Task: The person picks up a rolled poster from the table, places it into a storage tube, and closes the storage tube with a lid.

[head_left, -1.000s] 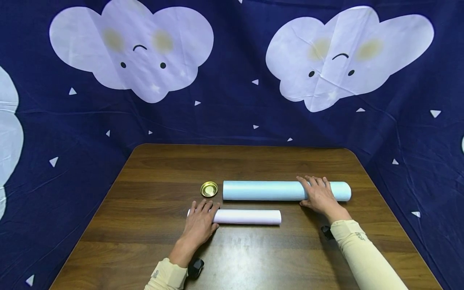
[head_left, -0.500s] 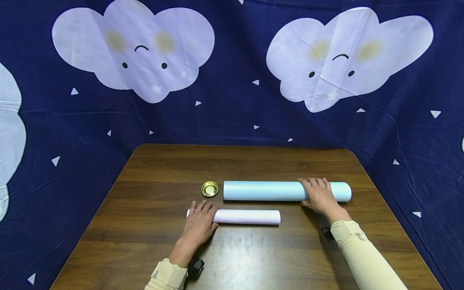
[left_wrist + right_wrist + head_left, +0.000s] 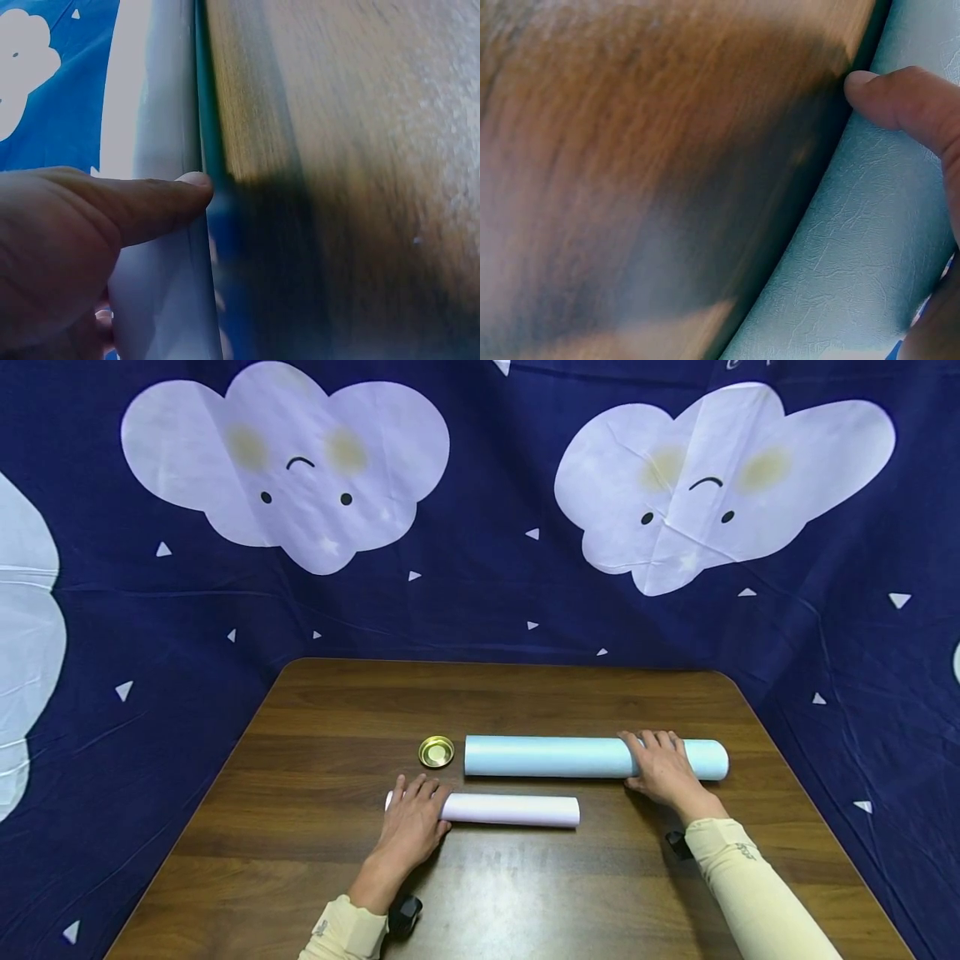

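A person's hands each straddle a roll on the brown wood-grain tabletop [image 3: 300, 827], and we see the pale blue roll [image 3: 555, 757] lying on its side under the right hand [image 3: 663, 770], which spans it near its right end, with the fingers bent over the far side and the thumb on the near side in a loose grip. The slimmer white roll [image 3: 517, 810] lies on the person's side of the pale blue roll, roughly parallel and reaching past its left end; there the left hand [image 3: 411, 827] has it lightly gripped, thumb across the near side and fingers over the far side. A shallow gold-coloured dish [image 3: 437, 752] sits just off the pale blue roll's left end. We judge both rolls light and fairly stiff along their length, though a hard squeeze might crease or flatten them; whether they are hollow, we cannot tell. The pale blue roll's finely creased skin should give fingers some purchase, while the white roll, smoother and shinier, may slip or roll away. We would take the pale blue roll from above at its middle, and the white one at its middle too, in front of the pale blue roll's left end, with gentle, even pressure.
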Demonstrator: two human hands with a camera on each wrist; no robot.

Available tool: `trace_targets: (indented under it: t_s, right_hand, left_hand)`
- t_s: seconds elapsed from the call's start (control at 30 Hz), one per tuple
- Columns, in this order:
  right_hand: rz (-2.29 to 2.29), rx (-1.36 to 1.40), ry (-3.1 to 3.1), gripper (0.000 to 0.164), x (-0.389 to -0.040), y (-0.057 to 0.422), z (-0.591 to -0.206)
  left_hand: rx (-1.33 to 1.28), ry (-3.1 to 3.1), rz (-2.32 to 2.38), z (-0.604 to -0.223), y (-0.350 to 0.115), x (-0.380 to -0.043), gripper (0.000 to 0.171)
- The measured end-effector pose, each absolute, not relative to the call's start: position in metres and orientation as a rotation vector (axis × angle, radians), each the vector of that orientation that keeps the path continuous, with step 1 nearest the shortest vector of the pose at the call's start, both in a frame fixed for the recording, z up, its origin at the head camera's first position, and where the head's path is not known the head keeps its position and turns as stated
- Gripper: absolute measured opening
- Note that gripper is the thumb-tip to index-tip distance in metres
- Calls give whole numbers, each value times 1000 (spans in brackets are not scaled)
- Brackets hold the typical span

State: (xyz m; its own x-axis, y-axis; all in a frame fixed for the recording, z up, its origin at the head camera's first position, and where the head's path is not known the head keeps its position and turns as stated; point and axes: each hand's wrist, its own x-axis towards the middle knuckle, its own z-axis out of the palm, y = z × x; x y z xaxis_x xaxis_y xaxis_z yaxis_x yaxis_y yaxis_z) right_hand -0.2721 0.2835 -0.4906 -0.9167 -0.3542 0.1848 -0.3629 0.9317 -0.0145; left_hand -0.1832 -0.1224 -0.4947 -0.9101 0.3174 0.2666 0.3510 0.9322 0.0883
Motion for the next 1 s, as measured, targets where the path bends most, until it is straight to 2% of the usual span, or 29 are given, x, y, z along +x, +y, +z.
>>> trace_targets:
  t_s: [1.0]
  right_hand:
    - [112, 548, -2898, 79, -269, 285, -494]
  left_hand:
    - [-501, -2797, -197, -485, -125, -177, 40]
